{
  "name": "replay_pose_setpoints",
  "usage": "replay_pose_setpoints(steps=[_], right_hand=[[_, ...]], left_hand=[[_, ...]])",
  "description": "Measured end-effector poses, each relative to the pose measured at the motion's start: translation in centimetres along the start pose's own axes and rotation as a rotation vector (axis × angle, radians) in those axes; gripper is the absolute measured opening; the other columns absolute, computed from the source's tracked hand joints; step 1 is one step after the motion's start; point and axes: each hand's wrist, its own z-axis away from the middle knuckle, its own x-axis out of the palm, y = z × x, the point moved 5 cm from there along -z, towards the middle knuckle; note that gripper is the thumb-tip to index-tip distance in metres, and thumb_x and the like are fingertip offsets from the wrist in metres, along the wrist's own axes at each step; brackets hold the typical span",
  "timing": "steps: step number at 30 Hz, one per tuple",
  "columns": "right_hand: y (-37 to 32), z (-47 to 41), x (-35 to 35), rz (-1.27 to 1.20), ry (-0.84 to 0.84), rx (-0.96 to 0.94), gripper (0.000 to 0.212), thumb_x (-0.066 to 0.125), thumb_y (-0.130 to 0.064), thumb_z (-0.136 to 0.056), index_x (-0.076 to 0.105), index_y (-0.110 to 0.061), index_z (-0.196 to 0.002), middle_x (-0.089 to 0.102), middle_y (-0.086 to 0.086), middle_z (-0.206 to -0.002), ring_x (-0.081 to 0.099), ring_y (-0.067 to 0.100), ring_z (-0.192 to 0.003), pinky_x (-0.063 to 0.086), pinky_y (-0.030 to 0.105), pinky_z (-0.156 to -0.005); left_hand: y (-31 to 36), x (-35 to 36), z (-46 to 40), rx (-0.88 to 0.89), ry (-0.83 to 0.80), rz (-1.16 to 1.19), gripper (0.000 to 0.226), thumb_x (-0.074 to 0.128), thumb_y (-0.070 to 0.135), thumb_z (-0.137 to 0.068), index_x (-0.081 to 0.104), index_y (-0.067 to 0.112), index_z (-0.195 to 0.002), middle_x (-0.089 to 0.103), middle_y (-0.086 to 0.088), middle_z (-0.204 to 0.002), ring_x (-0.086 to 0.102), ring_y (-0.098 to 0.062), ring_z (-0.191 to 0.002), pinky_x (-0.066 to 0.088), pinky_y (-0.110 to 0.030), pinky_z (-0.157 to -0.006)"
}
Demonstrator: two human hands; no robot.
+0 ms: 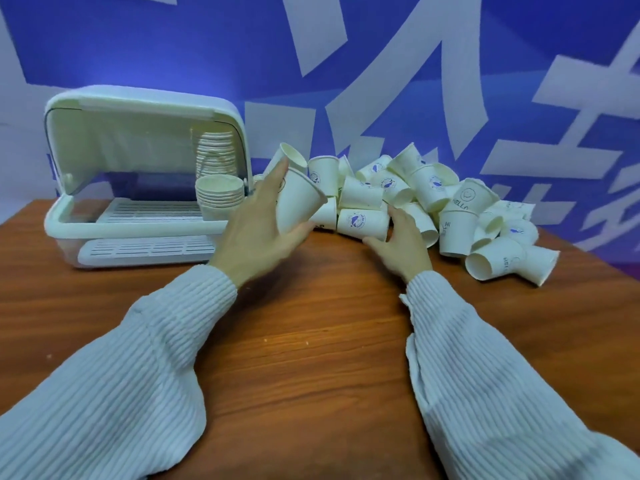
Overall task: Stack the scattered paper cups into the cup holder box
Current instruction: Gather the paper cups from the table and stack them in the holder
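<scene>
Cup stacking about a quarter done, judged from the heap left. Held in the left hand (258, 225): a plain white paper cup (297, 199), tilted, mouth up and away, fingers (277, 174) and thumb curled round its wall, with a second cup (289, 157) seemingly behind it in the same grip. Reached toward a white paper cup with a blue printed logo (362, 221), lying on its side at the near edge of the scattered pile of white paper cups (450, 202), long axis across the view: the right hand (403, 242), fingers curved round its right end, touching but not yet clearly gripping. Stood well left on the brown wooden table (311, 341): the white plastic cup holder box (138, 220), lid raised, a short stack of nested cups (220, 197) inside. Nearer the box, the left hand; nearer the lying cup, the right.
</scene>
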Motion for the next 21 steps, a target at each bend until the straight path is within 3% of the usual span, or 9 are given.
replay_pose_setpoints(steps=[3,6,9,13,16,18,21], right_hand=[[-0.1,-0.2,0.2,-0.092,0.027,-0.003,0.081,0.076,-0.031,-0.085,0.037,-0.027,-0.156,0.054,0.001,-0.148,0.053,0.021,-0.134,0.044,0.041,-0.112],[0.0,0.0,0.0,-0.175,0.066,0.027,0.071,0.064,-0.014,-0.093,0.035,-0.029,-0.156,0.062,-0.002,-0.135,0.061,0.021,-0.121,0.051,0.038,-0.101],[0.1,-0.2,-0.6,-0.260,0.118,0.069,0.065,0.064,-0.012,-0.095,0.040,-0.027,-0.154,0.069,-0.001,-0.122,0.065,0.018,-0.106,0.055,0.036,-0.088],[-1.1,-0.5,-2.3,-0.353,0.160,0.018,0.042,0.079,-0.016,-0.085,0.068,-0.017,-0.126,0.071,-0.003,-0.105,0.066,0.014,-0.098,0.046,0.018,-0.074],[-2.9,-0.4,-3.1,-0.336,0.111,-0.054,0.010,0.069,-0.024,-0.092,0.074,-0.015,-0.091,0.066,-0.007,-0.081,0.059,0.008,-0.077,0.043,0.027,-0.070],[-3.8,-0.5,-3.4,-0.293,0.063,-0.084,0.033,0.062,-0.024,-0.096,0.058,-0.010,-0.067,0.049,-0.004,-0.063,0.044,0.010,-0.061,0.034,0.030,-0.061],[-4.7,-0.7,-4.2,-0.289,0.079,-0.071,0.034,0.070,-0.023,-0.087,0.057,0.001,-0.067,0.045,0.004,-0.064,0.041,0.014,-0.060,0.032,0.030,-0.056]], left_hand=[[0.2,0.0,0.2,0.006,0.000,-0.004,0.096,0.076,0.039,-0.088,0.018,0.028,-0.163,0.045,-0.005,-0.156,0.045,-0.024,-0.140,0.040,-0.042,-0.110],[0.3,0.0,0.3,0.008,0.002,-0.010,0.095,0.076,0.038,-0.088,0.019,0.027,-0.162,0.045,-0.005,-0.155,0.045,-0.024,-0.140,0.040,-0.042,-0.109],[0.4,0.0,0.4,-0.004,-0.008,-0.016,0.096,0.076,0.039,-0.087,0.017,0.027,-0.163,0.046,-0.005,-0.155,0.045,-0.024,-0.138,0.040,-0.042,-0.109],[0.7,0.1,0.4,-0.013,-0.017,0.003,0.096,0.076,0.037,-0.088,0.017,0.026,-0.163,0.044,-0.003,-0.155,0.042,-0.018,-0.139,0.035,-0.032,-0.107],[0.6,-0.1,0.3,-0.028,-0.015,0.012,0.097,0.075,0.039,-0.088,0.016,0.026,-0.163,0.044,-0.002,-0.155,0.041,-0.017,-0.140,0.037,-0.037,-0.111],[0.3,-0.2,0.3,-0.038,-0.019,0.003,0.098,0.074,0.043,-0.087,0.015,0.028,-0.163,0.042,0.000,-0.156,0.041,-0.017,-0.141,0.040,-0.041,-0.112],[0.3,-0.3,0.3,-0.045,-0.020,0.005,0.098,0.070,0.050,-0.084,0.015,0.029,-0.163,0.043,0.000,-0.156,0.042,-0.017,-0.141,0.041,-0.045,-0.112]])
